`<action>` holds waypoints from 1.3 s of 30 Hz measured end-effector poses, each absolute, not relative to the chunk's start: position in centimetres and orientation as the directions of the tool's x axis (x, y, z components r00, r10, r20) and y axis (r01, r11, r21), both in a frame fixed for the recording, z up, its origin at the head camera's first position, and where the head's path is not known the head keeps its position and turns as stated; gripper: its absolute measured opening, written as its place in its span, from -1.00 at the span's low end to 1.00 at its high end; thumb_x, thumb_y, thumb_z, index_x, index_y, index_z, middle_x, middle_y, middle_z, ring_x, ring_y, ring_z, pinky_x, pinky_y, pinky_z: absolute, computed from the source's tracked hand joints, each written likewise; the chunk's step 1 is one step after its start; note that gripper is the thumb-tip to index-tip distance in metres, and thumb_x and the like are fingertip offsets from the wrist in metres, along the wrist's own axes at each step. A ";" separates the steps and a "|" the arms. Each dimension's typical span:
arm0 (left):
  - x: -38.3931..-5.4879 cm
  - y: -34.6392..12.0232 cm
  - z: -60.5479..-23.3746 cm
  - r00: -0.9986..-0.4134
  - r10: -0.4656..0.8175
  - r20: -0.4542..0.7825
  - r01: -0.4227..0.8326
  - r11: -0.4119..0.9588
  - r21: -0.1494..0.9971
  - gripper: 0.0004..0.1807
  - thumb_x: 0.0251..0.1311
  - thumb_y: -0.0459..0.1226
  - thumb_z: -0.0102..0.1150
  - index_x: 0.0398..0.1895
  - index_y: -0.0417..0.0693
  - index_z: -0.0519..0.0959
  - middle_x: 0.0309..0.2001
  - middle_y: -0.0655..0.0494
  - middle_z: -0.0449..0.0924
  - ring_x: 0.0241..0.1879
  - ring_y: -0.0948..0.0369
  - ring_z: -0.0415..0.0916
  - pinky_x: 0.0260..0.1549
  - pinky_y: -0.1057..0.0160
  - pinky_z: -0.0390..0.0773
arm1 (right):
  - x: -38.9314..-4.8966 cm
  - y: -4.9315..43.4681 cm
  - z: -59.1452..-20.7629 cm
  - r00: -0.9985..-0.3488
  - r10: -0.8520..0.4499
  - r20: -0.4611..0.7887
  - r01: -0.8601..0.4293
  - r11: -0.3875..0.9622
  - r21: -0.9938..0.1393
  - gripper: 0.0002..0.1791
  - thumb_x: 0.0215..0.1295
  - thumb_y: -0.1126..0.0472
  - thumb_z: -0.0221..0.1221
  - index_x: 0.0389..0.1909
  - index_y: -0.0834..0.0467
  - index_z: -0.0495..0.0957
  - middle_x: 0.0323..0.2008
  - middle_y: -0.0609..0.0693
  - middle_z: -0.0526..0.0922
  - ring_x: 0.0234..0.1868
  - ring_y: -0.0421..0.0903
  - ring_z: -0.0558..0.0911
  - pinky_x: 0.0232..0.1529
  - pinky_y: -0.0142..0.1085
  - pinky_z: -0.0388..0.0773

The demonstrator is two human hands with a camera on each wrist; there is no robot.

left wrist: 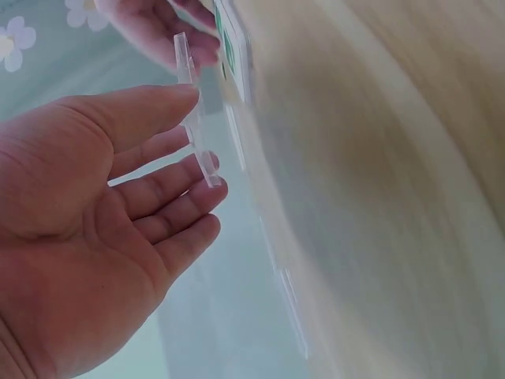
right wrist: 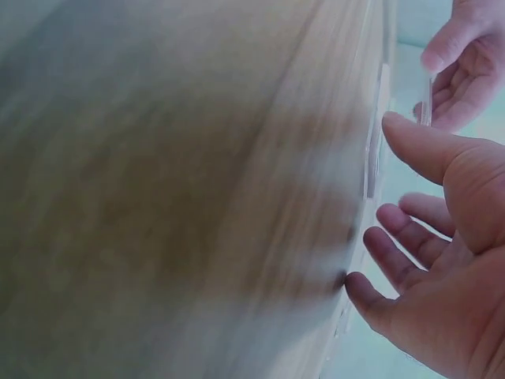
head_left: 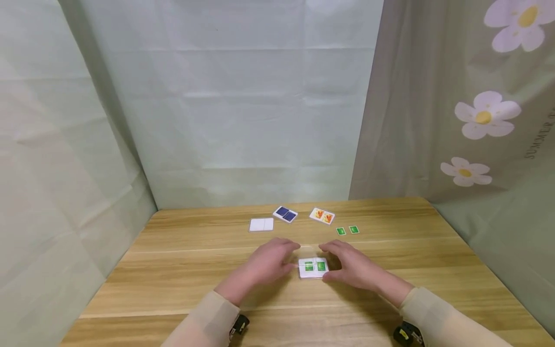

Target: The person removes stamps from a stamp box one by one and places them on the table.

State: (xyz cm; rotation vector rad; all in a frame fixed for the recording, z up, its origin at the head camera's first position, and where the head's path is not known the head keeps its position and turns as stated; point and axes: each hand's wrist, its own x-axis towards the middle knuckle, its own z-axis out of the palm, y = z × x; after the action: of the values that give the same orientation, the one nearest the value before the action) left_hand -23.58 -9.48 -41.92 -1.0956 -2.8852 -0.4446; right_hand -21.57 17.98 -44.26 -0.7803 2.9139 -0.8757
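Note:
A flat white frame with two green pictures (head_left: 306, 275) lies on the wooden table between the hands. My left hand (head_left: 270, 262) pinches a thin clear plastic cover (left wrist: 207, 168) between thumb and fingers, above the table beside the frame. In the left wrist view the cover stands nearly edge-on. My right hand (head_left: 353, 265) holds nothing; its fingers are spread and loosely bent, with the thumb close to the frame's right edge. The right wrist view shows its fingertips (right wrist: 382, 238) low over the tabletop.
Farther back on the table (head_left: 195, 270) lie a blank white frame (head_left: 261, 224), a frame with dark blue pictures (head_left: 285, 214) and one with orange pictures (head_left: 322, 216). Two loose green squares (head_left: 354, 229) lie at the right. Curtains (head_left: 260, 120) enclose the table.

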 end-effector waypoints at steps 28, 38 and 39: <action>-26.4 -21.0 -42.0 -0.848 0.501 0.173 0.529 0.785 0.323 -0.43 0.40 -0.40 0.45 0.45 -0.30 0.57 0.39 -0.34 0.57 0.40 -0.32 0.48 0.43 -0.33 0.42 | -22.2 16.7 -44.3 -0.856 -0.504 0.119 -0.498 0.739 -0.453 -0.34 0.27 0.14 0.61 0.36 0.24 0.66 0.28 0.16 0.69 0.31 0.17 0.64 0.37 0.17 0.56; -27.6 -25.0 -42.7 -0.876 0.455 0.160 0.481 0.805 0.347 -0.44 0.42 -0.42 0.41 0.45 -0.32 0.55 0.42 -0.37 0.54 0.44 -0.36 0.42 0.45 -0.38 0.37 | -22.6 16.0 -44.4 -0.842 -0.526 0.119 -0.516 0.720 -0.464 -0.36 0.30 0.14 0.59 0.35 0.24 0.66 0.25 0.13 0.70 0.29 0.15 0.65 0.37 0.17 0.56; -27.7 -25.4 -42.8 -0.876 0.453 0.164 0.481 0.806 0.344 -0.44 0.42 -0.42 0.41 0.45 -0.32 0.55 0.41 -0.38 0.54 0.44 -0.37 0.43 0.44 -0.39 0.37 | -22.6 16.0 -44.5 -0.844 -0.524 0.117 -0.512 0.721 -0.466 -0.36 0.30 0.14 0.59 0.35 0.24 0.66 0.25 0.12 0.70 0.29 0.14 0.64 0.37 0.16 0.56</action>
State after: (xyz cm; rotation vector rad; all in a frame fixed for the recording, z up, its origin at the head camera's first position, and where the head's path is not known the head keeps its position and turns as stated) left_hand -27.71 -25.39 -42.83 -0.7551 -2.9150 -0.5846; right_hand -22.63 15.96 -44.46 -0.8709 2.8926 -0.7731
